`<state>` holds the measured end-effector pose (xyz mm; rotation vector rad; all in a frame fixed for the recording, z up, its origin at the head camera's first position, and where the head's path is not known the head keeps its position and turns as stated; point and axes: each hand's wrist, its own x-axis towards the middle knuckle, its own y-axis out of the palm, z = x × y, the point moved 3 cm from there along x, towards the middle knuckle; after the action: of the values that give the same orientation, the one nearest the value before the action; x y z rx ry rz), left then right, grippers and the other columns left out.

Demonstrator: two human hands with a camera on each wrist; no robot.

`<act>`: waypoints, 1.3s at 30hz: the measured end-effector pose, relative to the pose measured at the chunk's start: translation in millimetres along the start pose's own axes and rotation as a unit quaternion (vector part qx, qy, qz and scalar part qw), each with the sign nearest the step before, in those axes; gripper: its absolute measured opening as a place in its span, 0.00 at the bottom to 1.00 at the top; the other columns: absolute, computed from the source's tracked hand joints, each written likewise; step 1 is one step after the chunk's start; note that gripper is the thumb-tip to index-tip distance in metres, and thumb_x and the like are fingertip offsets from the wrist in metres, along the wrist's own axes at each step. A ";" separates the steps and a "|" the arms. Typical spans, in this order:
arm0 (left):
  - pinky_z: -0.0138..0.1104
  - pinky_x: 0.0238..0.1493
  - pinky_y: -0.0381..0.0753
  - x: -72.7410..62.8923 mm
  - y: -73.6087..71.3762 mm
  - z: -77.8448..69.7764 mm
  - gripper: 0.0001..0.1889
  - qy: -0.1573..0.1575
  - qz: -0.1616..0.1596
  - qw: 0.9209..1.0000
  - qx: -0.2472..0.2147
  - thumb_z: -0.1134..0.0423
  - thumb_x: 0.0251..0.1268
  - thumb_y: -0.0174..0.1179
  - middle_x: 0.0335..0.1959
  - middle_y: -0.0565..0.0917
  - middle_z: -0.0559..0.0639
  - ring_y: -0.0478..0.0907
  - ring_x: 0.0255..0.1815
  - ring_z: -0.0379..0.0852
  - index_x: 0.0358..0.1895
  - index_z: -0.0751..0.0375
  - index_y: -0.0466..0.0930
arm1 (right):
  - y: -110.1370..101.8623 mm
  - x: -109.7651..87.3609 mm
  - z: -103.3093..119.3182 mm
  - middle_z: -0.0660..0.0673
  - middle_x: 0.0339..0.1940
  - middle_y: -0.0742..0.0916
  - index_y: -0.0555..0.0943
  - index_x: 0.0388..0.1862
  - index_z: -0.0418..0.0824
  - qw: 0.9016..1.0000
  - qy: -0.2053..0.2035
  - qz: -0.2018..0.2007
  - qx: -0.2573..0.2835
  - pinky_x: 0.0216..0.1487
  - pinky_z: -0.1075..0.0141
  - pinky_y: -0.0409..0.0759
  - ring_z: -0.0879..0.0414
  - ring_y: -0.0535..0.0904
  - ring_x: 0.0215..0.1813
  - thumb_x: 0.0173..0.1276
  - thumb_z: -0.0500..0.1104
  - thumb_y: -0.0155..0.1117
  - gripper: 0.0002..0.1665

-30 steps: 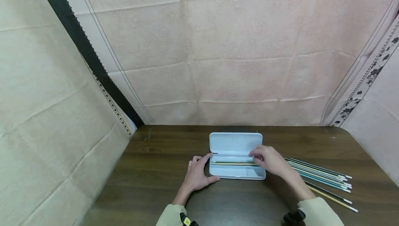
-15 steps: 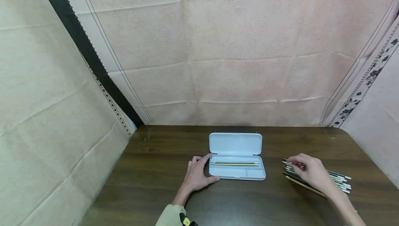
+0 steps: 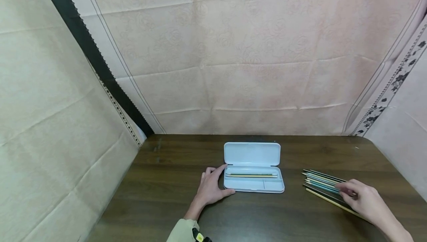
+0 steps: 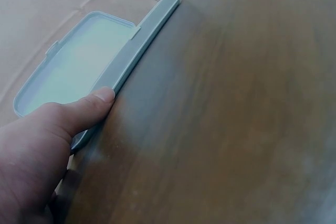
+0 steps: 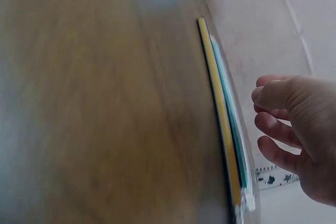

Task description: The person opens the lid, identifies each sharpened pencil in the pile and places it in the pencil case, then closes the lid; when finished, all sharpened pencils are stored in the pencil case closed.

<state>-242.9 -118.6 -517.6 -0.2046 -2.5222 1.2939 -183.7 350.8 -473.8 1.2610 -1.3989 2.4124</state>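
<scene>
A light blue pencil case [image 3: 245,185] lies with its lid raised on the table. My left hand [image 3: 212,186] holds its left end, the thumb against the front wall and a finger near the hinge. In the left wrist view that thumb [image 4: 97,106] presses on the case's side. Inside the tray rest a few pencils [image 3: 251,175]. My right hand [image 3: 361,197] hovers over a spread of pencils [image 3: 320,184], overlapping their eraser ends in the head view. In the right wrist view its fingers bend loosely with nothing between them, beside a yellow pencil [image 5: 223,114].
The brown wooden table [image 3: 166,197] backs onto a pale cloth hanging [image 3: 253,68]. Another cloth [image 3: 66,123] hangs along the left side. A small divider splits the front of the tray.
My right hand has left the case, crossed to the right and moved along the pencils toward their eraser ends. My left hand and the case have stayed put.
</scene>
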 end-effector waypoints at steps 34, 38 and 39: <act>0.48 0.52 0.67 -1.3 -3.1 -3.6 0.47 0.011 -0.007 1.000 -0.004 0.37 0.50 0.73 0.63 0.76 0.49 0.66 0.58 0.51 0.75 0.47 0.67 | -11.2 -29.4 -21.3 0.57 0.29 0.80 0.85 0.29 0.46 0.993 0.053 0.059 -0.089 0.28 0.65 0.71 0.64 0.76 0.30 0.28 0.25 0.81 0.27; 0.48 0.52 0.67 -1.9 -3.5 -4.1 0.47 0.009 -0.005 1.000 -0.005 0.37 0.50 0.73 0.63 0.76 0.49 0.66 0.58 0.52 0.74 0.47 0.67 | -10.6 -30.1 -22.5 0.58 0.30 0.81 0.85 0.29 0.47 0.993 0.049 0.058 -0.086 0.31 0.71 0.69 0.64 0.77 0.31 0.28 0.25 0.81 0.27; 0.48 0.52 0.67 -1.9 -3.4 -3.9 0.47 0.008 -0.005 1.000 -0.005 0.37 0.50 0.73 0.63 0.76 0.49 0.66 0.58 0.52 0.74 0.47 0.67 | -10.3 -30.3 -22.6 0.58 0.30 0.81 0.85 0.28 0.47 0.994 0.045 0.056 -0.085 0.31 0.72 0.69 0.64 0.77 0.31 0.27 0.25 0.81 0.27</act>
<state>-239.8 -118.1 -513.1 -0.2031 -2.5137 1.2695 -173.1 383.2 -493.1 1.0478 -1.6490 2.3272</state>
